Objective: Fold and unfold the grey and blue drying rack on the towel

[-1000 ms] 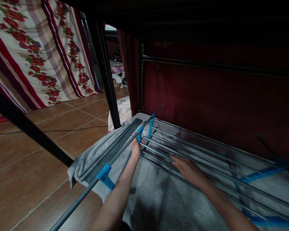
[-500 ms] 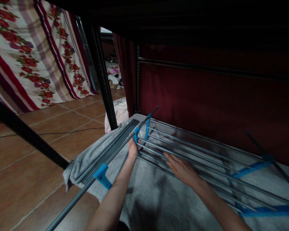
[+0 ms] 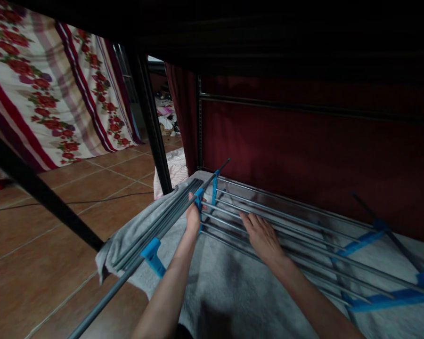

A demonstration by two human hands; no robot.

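Note:
A partly assembled rack of grey metal tubes [image 3: 268, 211] with blue plastic connectors lies across a grey blanket [image 3: 212, 278]. My left hand [image 3: 193, 216] is closed around a blue connector [image 3: 199, 193] at the rack's left end, where a long grey pole [image 3: 118, 285] passes through. Over the middle tubes lies my right hand [image 3: 263, 235], palm down, its fingers extended and slightly bent on them; its thumb is hidden. Another blue connector [image 3: 151, 254] sits lower on that pole. Blue side pieces [image 3: 392, 300] join the tubes at the right end.
Loose grey tubes [image 3: 162, 221] lie bundled on the blanket, left of my left hand. Black metal posts [image 3: 151, 117] frame the space, with a dark shelf overhead. A maroon curtain [image 3: 304, 155] hangs behind. A cable [image 3: 92, 202] crosses the tiled floor [image 3: 38, 245].
My right hand has shifted slightly left and up along the tubes, its fingers more bent over them. My left hand keeps its hold on the connector. The view has tilted a little upward.

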